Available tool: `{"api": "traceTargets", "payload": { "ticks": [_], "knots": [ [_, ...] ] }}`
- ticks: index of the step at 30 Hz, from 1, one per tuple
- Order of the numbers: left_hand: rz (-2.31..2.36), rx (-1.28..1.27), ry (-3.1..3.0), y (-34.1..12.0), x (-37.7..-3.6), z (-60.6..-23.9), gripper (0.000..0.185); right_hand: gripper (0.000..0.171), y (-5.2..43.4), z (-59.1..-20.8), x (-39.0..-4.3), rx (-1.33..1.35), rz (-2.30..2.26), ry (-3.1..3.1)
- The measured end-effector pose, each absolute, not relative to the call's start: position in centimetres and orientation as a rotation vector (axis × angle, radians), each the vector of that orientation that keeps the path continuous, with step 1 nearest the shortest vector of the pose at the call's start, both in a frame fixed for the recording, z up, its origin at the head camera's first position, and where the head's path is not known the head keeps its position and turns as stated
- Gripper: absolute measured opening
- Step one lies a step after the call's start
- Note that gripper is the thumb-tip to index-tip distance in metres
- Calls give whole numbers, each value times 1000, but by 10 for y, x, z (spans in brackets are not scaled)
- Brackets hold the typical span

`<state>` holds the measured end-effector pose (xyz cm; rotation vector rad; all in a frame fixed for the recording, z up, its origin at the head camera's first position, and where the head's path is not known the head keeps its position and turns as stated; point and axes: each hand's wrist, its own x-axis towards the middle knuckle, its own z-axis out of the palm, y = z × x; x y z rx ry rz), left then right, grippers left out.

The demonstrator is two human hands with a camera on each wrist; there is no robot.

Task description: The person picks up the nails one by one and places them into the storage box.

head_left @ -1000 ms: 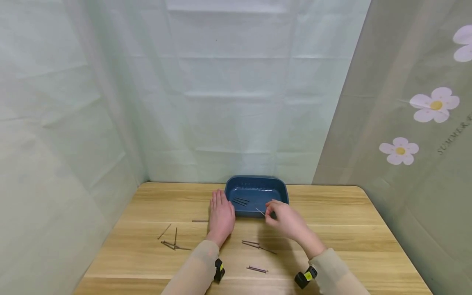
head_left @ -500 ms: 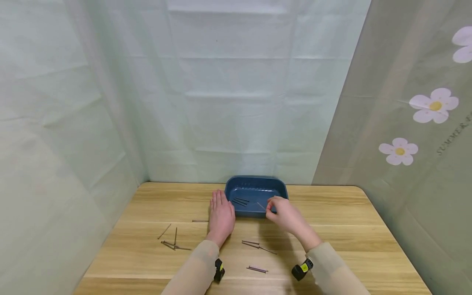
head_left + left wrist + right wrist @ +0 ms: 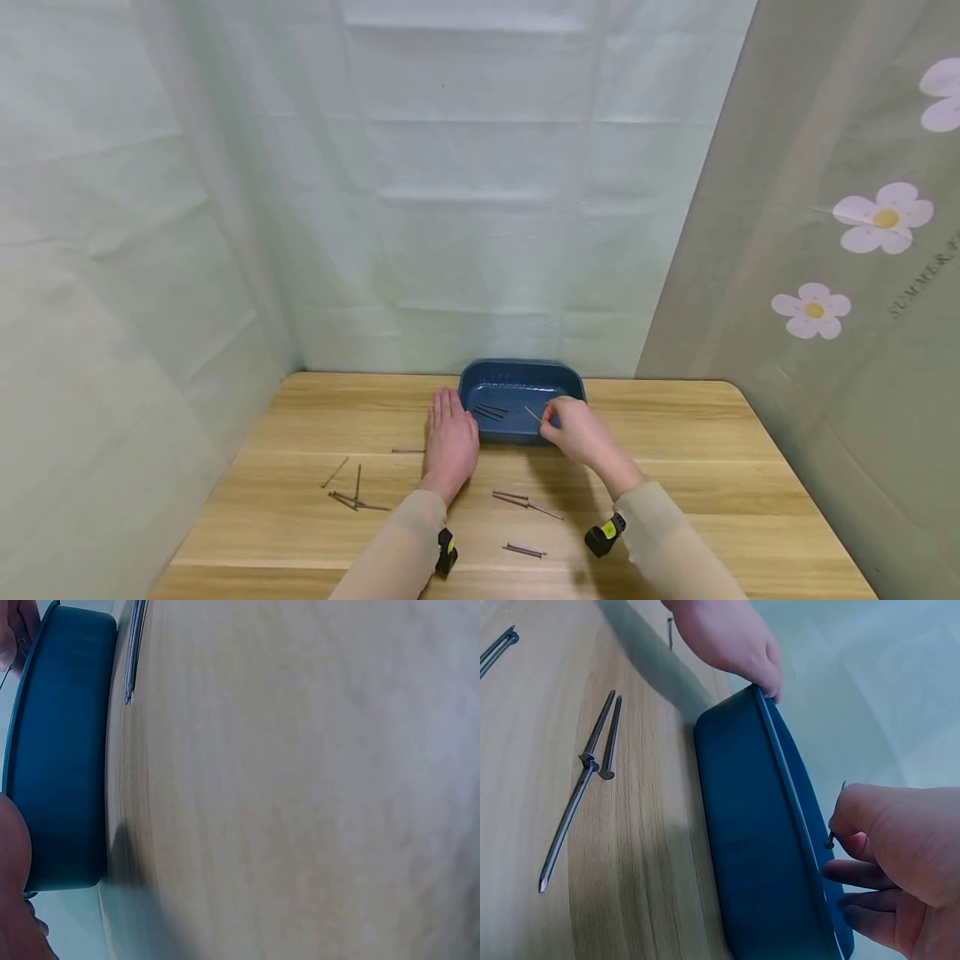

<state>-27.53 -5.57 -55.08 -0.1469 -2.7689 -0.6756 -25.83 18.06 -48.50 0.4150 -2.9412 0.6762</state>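
Two hands work at a blue tray (image 3: 517, 392) on the bench (image 3: 675, 467): the left hand (image 3: 450, 442) lies flat, fingers straight, steadying its rim, while the right hand (image 3: 573, 429) pinches a nail (image 3: 532, 413) above it.

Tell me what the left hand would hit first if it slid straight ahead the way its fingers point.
The left hand lies flat on the table, fingers pointing away from the person. Its fingertips already sit at the blue tray, so it would probably meet the tray's left front corner first, though it might slip just past on the left.
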Motion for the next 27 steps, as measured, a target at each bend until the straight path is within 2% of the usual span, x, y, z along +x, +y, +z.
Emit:
{"api": "traceTargets", "payload": {
  "ticks": [18, 27],
  "knots": [
    [-682, -146, -2778, -55, -275, -552, 57, 10, 162, -488, -287, 321, 606, -3095],
    [-664, -138, -2787, -54, -274, -550, 58, 19, 149, -495, -306, 377, 452, -3129]
  ]
}}
